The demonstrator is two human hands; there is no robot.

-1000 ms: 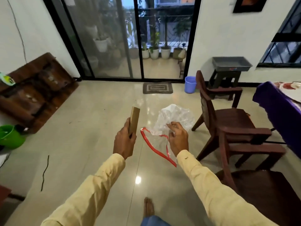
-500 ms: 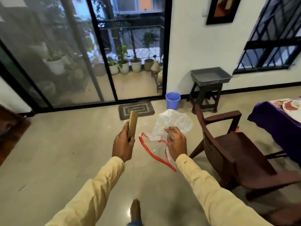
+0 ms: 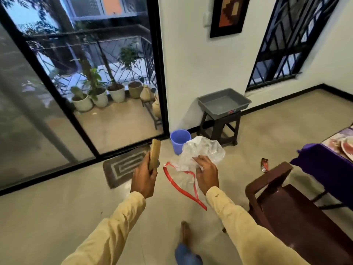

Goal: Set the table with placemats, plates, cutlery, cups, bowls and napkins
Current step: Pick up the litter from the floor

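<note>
My left hand [image 3: 144, 177] grips a flat tan packet [image 3: 155, 153] upright at chest height; its contents cannot be told. My right hand [image 3: 207, 174] pinches a crumpled clear plastic bag [image 3: 202, 152] with a red strip [image 3: 179, 188] hanging below it. Both are held over the floor, a short gap apart. At the far right edge stands the table with a purple cloth [image 3: 322, 169], and a plate [image 3: 347, 148] shows partly on it.
A dark wooden chair [image 3: 286, 203] stands at the right, close to my right arm. A blue bucket [image 3: 179, 139] and a dark stool with a grey tray [image 3: 224, 102] sit by the wall. A doormat [image 3: 124, 165] lies before the glass sliding door. A small red wrapper [image 3: 264, 165] lies on the floor.
The view has swung to the right and nearer the wall; the bucket and stool now lie straight ahead. Both hands keep the same hold on the packet and the bag.
</note>
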